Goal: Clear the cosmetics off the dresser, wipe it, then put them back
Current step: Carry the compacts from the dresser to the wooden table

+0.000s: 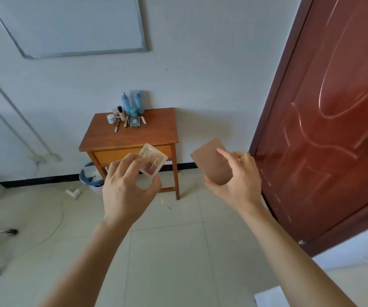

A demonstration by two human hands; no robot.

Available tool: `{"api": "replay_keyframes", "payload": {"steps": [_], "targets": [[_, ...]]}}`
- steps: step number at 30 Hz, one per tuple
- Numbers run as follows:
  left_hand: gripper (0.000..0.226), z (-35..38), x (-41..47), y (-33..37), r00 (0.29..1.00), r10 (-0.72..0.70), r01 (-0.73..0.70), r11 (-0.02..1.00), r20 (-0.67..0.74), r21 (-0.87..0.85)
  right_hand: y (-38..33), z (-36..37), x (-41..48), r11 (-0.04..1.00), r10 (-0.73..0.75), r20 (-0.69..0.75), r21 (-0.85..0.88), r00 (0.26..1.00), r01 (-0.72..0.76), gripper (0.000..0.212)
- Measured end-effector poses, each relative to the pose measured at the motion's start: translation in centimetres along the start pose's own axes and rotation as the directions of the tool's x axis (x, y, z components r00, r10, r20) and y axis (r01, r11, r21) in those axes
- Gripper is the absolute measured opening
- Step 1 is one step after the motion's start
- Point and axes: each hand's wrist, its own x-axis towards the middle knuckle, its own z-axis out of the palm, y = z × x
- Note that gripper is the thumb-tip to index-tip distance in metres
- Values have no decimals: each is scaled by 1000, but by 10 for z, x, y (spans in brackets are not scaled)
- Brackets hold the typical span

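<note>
This looks like a plain room in a home. A small wooden dresser bearing cosmetics stands against a white wall, near a panelled door, a tiled floor and a waste bin.

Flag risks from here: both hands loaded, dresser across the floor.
1. The left hand pinches the clear case only by its lower end; a slip would likely drop it onto the tile floor.
2. The right hand holds the flat brown compact by its lower end too, so the same drop risk applies.
3. Upright blue bottles crowd the back-left of the dresser; setting items down beside them could tip one.
</note>
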Motion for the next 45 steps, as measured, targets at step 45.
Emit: {"api": "replay_keyframes", "payload": {"steps": [45], "targets": [[50, 326, 431, -508, 867, -271, 290, 957, 417, 21, -26, 589, 423, 944, 322, 354, -190, 878, -269, 52]]}}
